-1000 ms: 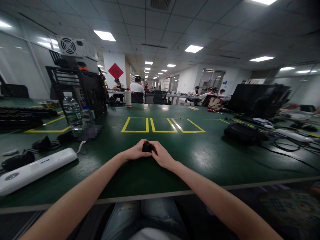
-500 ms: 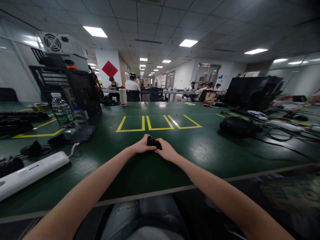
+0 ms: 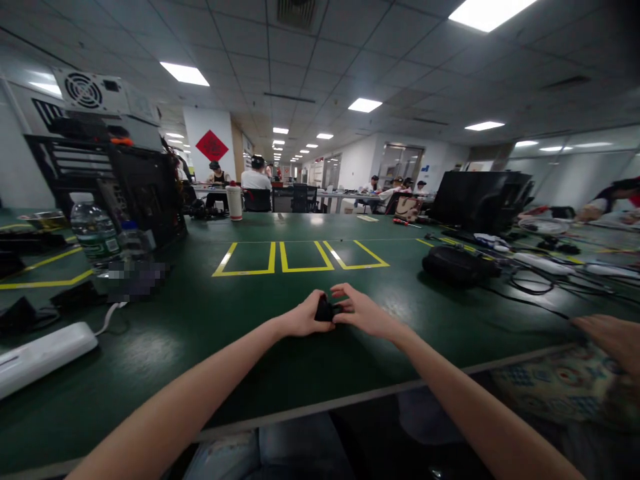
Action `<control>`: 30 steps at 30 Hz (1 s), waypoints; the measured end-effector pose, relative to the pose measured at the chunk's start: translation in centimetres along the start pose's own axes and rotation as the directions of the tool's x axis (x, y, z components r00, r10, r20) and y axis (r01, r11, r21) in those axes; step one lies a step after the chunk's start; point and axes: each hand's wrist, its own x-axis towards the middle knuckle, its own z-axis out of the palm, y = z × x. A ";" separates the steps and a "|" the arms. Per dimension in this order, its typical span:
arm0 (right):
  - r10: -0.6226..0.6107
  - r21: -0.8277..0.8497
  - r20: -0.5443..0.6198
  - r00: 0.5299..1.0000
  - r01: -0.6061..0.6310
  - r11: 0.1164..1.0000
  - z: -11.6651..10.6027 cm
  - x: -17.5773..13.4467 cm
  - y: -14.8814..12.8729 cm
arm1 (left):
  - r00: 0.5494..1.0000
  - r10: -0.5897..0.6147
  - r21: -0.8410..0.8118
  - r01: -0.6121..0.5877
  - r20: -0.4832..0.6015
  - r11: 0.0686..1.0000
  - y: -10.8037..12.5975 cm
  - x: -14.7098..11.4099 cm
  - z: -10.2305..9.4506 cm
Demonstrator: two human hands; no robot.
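Observation:
Over the green tabletop [image 3: 280, 380], my left hand [image 3: 303, 316] is closed round a small black object [image 3: 324, 309]. Its kind is unclear, since fingers cover part of it and it is small. My right hand [image 3: 365, 312] is just to the right, fingers curved and spread apart, thumb low. Its fingertips are close to the object's right end; whether they touch it I cannot tell. Beyond both hands, yellow tape outlines [image 3: 306, 269] mark the table.
At left stand a water bottle [image 3: 95, 230], a computer case [image 3: 145, 190] and a white power strip [image 3: 47, 360]. A black pouch [image 3: 457, 265], cables and a monitor [image 3: 480, 200] lie to the right. Another person's hand [image 3: 607, 337] is at the right edge.
My right hand has loosened from the black object and its fingers have spread; my left hand keeps hold. The view has shifted, and another person's hand has appeared at right.

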 end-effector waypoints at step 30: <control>-0.075 0.124 0.174 0.982 0.054 0.991 31.8 5.9 -18.0 | 0.843 -0.184 0.468 0.447 -0.505 0.762 -7.0 -33.2 -16.2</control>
